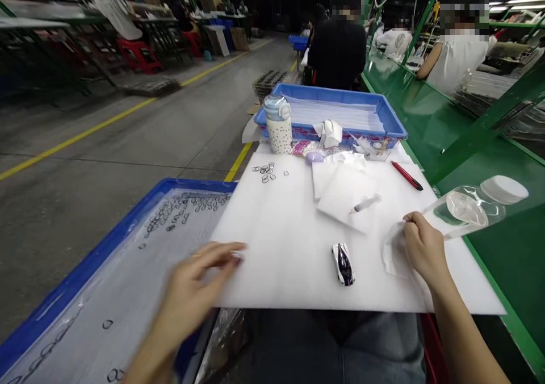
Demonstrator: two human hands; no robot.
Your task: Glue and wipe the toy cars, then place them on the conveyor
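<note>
My left hand [198,284], blurred by motion, is at the left edge of the white foam board [281,219]. Its thumb and fingertips pinch a small pale, shiny piece [237,254] whose kind I cannot make out. On the right side of the board my right hand [426,250] is closed on a thin whitish cloth or sheet [394,253]. Just beyond it a clear bottle with a white lid [477,205] appears tilted. Between my hands lies a white and dark purple toy car [343,264]. A small syringe [365,203] rests on foam sheets [340,196] farther back.
Several small dark rings [266,171] lie at the board's far left. A blue tray [128,225] with more rings stands low at the left. A dotted flask [279,125], a red pen [406,176] and a blue bin [332,105] are at the back; people sit beyond.
</note>
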